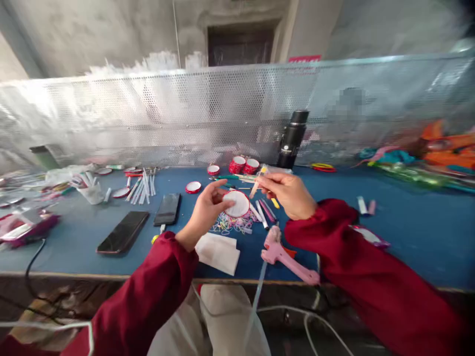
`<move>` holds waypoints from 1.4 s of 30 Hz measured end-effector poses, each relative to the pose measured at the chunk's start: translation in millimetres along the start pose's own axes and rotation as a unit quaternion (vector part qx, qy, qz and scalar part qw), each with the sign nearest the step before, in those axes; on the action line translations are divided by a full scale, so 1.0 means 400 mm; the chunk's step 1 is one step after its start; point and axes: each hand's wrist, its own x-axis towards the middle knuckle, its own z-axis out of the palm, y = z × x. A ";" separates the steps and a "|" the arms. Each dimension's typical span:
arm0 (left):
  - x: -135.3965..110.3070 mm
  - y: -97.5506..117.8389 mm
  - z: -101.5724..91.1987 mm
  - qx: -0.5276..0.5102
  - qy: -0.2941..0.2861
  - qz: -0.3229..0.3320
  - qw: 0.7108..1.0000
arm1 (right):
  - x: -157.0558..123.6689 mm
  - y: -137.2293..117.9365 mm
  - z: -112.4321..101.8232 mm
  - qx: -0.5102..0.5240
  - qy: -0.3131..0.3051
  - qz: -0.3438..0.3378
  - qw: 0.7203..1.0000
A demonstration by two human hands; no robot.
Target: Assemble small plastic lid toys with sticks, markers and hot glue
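Observation:
Between the thumb and fingers of my left hand point(210, 206) is a round white disc with a red rim point(237, 203), tilted toward me. My right hand point(291, 194) pinches a slim, pale strip with a yellow spot near its top point(257, 186), just right of the disc; its exact kind is unclear. Below the disc lies a heap of colourful rubber bands point(232, 223). Several white and purple pens point(264, 212) rest beside it. A pink glue gun point(287, 257) lies in front of my right hand, with a clear glue stick point(258, 291) hanging from it over the table edge.
Folded white paper point(218, 252) lies near the front edge. Two dark phones point(123, 232) are on the left, by white sticks point(143, 188) and a cup point(92, 193). Red patterned tins point(237, 165) and a black bottle point(293, 139) stand before a perforated metal screen point(178, 109).

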 end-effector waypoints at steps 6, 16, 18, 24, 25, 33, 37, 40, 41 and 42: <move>-0.002 -0.016 0.008 -0.028 -0.016 -0.013 0.999 | 0.020 -0.008 0.021 -0.061 0.012 -0.068 0.996; -0.006 -0.026 -0.007 -0.016 -0.004 -0.033 0.999 | 0.017 -0.015 0.064 -0.153 -0.015 -0.166 0.974; -0.007 -0.025 -0.007 -0.005 0.002 -0.026 1.000 | 0.018 -0.012 0.072 -0.160 -0.018 -0.170 0.972; -0.011 -0.019 -0.004 -0.024 0.011 -0.043 0.999 | 0.012 -0.007 0.090 -0.168 -0.033 -0.202 0.964; -0.011 -0.018 -0.004 -0.022 0.012 -0.042 0.999 | 0.011 -0.006 0.092 -0.169 -0.036 -0.208 0.963; -0.013 -0.017 -0.006 -0.011 0.018 -0.034 0.999 | 0.008 -0.002 0.095 -0.176 -0.042 -0.209 0.961; -0.012 -0.019 -0.008 -0.007 0.017 -0.034 0.999 | 0.006 0.003 0.096 -0.161 -0.051 -0.202 0.965; -0.011 -0.019 -0.009 -0.003 0.018 -0.035 0.999 | 0.004 0.006 0.098 -0.157 -0.051 -0.199 0.966; -0.011 -0.019 -0.009 -0.002 0.019 -0.036 0.999 | 0.004 0.006 0.098 -0.159 -0.050 -0.198 0.966; -0.011 -0.019 -0.008 -0.001 0.020 -0.037 0.999 | 0.003 0.006 0.098 -0.162 -0.049 -0.197 0.966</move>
